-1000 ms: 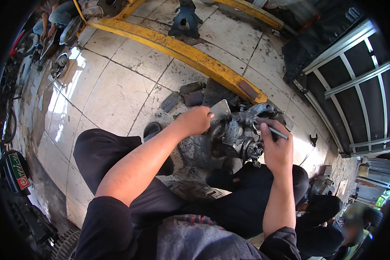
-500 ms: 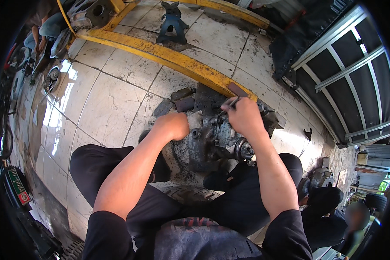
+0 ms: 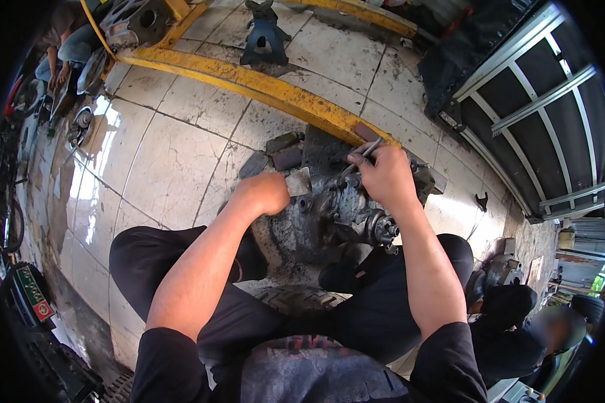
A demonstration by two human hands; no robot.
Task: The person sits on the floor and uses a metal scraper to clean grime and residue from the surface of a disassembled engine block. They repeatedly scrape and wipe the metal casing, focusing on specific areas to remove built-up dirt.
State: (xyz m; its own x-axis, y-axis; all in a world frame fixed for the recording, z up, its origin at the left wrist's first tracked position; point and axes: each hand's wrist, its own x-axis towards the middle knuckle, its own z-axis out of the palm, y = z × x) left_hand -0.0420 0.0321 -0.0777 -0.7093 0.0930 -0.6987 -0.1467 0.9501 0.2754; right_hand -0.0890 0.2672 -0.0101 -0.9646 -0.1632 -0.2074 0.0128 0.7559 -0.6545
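Note:
On the floor between my feet lies a greasy metal housing (image 3: 319,218) with a round shaft end (image 3: 381,228) at its right side. My left hand (image 3: 262,193) is closed in a fist at the housing's left edge. From its knuckle side sticks out a flat, light grey scraper-like blade (image 3: 299,181); its handle is hidden in the fist. Above the housing's far right part, my right hand (image 3: 388,176) is closed around a thin metal rod-like tool (image 3: 373,146), whose lower end is hard to make out.
A yellow steel beam (image 3: 249,84) crosses just beyond the housing, with a blue jack stand (image 3: 265,43) behind it. Dark blocks (image 3: 288,158) lie by my left hand. A metal-framed black panel (image 3: 531,114) stands at right. Other people sit at far left and lower right.
My right hand has turned slightly, and the thin tool now points more upward above it. My left hand has shifted a little to the left, showing more of the grey blade.

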